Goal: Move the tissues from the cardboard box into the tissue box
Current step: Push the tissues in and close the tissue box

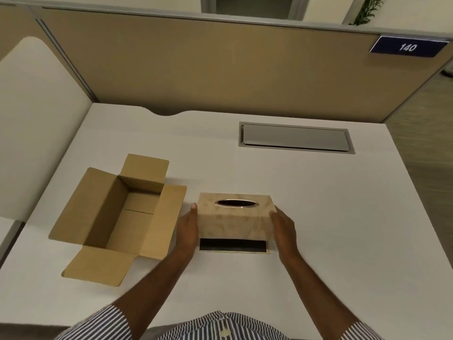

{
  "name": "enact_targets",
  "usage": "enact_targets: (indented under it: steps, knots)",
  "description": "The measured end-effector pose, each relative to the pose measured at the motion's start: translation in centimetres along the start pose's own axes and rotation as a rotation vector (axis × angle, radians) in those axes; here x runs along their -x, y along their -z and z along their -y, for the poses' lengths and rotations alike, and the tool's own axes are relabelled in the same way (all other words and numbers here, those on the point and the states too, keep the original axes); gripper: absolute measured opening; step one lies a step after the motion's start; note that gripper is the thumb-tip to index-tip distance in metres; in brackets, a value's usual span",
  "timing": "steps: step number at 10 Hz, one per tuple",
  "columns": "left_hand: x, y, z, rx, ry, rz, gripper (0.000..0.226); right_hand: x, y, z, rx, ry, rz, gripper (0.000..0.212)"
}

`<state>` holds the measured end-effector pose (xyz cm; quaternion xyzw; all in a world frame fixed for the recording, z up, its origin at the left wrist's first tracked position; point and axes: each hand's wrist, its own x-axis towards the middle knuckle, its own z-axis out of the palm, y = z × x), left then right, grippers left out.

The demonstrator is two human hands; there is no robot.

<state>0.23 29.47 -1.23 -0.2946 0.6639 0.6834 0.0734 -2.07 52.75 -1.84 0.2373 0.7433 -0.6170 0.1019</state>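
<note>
My left hand [188,225] and right hand [284,227] clasp the short ends of the tissue box [235,217]; its long axis runs left-right, the cardboard box [117,217] just left.

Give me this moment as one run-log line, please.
left hand: on tissue box left side | right hand: on right side | cardboard box: open, no tissues visible

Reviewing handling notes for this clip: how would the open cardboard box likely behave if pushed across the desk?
The cardboard box looks empty as far as visible, so probably light and easy to slide on the smooth desk. Its four splayed flaps would likely flex or catch rather than push stiffly. Low and wide, it seems unlikely to tip.
</note>
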Motion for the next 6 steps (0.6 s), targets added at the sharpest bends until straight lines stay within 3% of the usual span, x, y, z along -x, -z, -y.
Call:
enact_targets:
  steps: [2, 5, 6]
  knots:
    - [1.5, 1.8, 5.1, -0.161, -0.172, 0.061, 0.033, 3.8, 0.8, -5.7, 0.031, 0.041, 0.042, 0.038]
    - [1.5, 2.3, 6.4, -0.26, -0.167, 0.058, 0.041, 4.5, 1.1, -7.2, 0.029, 0.063, 0.066, 0.035]
    - [2.6, 1.7, 5.5, -0.237, -0.192, -0.104, 0.053, 4.5, 1.3, -6.7, 0.038, 0.071, 0.004, 0.044]
